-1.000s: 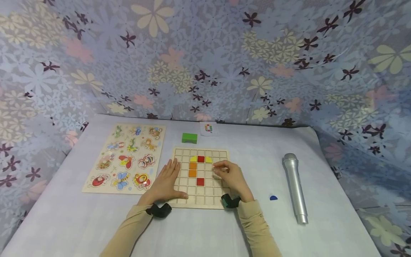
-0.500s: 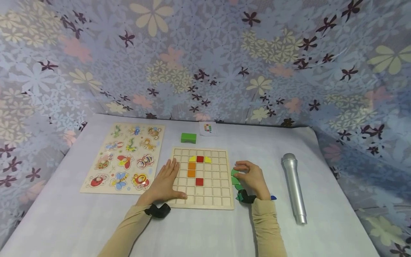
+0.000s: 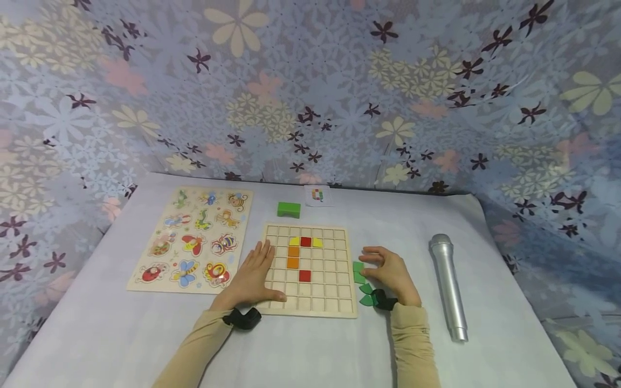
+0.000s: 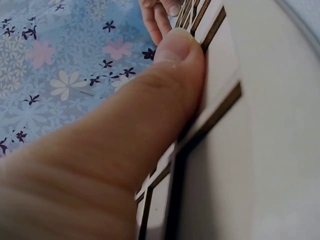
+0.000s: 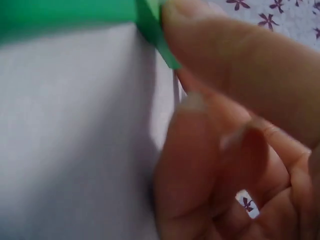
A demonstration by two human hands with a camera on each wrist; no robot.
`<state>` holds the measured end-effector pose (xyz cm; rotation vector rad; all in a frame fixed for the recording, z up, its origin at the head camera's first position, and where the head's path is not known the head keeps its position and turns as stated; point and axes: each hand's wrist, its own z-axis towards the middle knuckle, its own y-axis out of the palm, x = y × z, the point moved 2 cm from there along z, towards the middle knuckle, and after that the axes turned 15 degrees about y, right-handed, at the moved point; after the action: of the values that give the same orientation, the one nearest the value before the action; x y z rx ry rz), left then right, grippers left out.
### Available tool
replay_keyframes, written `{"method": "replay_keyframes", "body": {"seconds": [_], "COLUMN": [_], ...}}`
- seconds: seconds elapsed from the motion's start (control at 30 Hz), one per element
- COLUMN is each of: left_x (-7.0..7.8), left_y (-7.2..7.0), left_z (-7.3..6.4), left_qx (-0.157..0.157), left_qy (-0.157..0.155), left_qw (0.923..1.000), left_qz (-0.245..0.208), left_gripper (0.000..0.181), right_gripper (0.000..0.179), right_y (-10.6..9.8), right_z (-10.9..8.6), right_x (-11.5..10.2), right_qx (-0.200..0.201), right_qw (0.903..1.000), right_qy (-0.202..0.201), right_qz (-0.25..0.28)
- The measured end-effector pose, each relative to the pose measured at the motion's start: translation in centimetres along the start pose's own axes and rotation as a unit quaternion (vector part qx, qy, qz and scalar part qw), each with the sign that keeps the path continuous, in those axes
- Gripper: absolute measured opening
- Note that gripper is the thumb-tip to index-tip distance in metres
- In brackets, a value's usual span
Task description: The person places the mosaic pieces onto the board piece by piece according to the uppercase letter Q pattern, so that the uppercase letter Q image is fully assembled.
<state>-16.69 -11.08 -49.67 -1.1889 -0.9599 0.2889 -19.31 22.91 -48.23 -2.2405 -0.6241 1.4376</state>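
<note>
The grid board (image 3: 330,296) is set mid-worktop (image 3: 291,350), tiles (image 3: 305,276) placed in its cells and its left edge covered by the left grip (image 3: 247,277). The insect puzzle (image 3: 207,237) is laid to its left. Behind the board, a block (image 3: 288,209) is placed left of a card (image 3: 318,195). Just right, loose squares (image 3: 358,267) are laid beside the right grip (image 3: 390,275), leaf-shaped pieces (image 3: 366,299) in front; farther right, a microphone (image 3: 448,288) is laid.

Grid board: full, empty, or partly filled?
Partly filled: the grid board holds yellow, red and orange pieces, while many cells show bare wood.
</note>
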Motion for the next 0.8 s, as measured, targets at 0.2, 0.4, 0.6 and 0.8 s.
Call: {"method": "replay_keyframes", "body": {"seconds": [0.2,0.4,0.6,0.8], "left_x": [-0.1,-0.1,-0.1,-0.1], "left_y": [0.1,0.2,0.1,0.2], "left_z": [0.1,0.2,0.1,0.2], "left_qx": [0.0,-0.002,-0.002,-0.004], "left_qy": [0.0,-0.004,-0.006,-0.007], "left_qw": [1.0,1.0,1.0,1.0], "left_qz": [0.001,-0.002,-0.006,-0.004], "left_gripper": [0.121,0.121,0.121,0.121], "right_gripper": [0.045,0.029,0.023,0.021], "right_y": [0.3,0.3,0.6,1.9], "right_z": [0.1,0.1,0.5,0.6], "right_x": [-0.3,0.0,0.0,-1.6], "right_qx": [0.023,0.01,0.048,0.037], "right_qw": [0.9992,0.9996,0.9984,0.9984], "right_qy": [-0.017,0.008,0.021,0.008], "right_qz": [-0.027,-0.024,0.024,0.042]}}
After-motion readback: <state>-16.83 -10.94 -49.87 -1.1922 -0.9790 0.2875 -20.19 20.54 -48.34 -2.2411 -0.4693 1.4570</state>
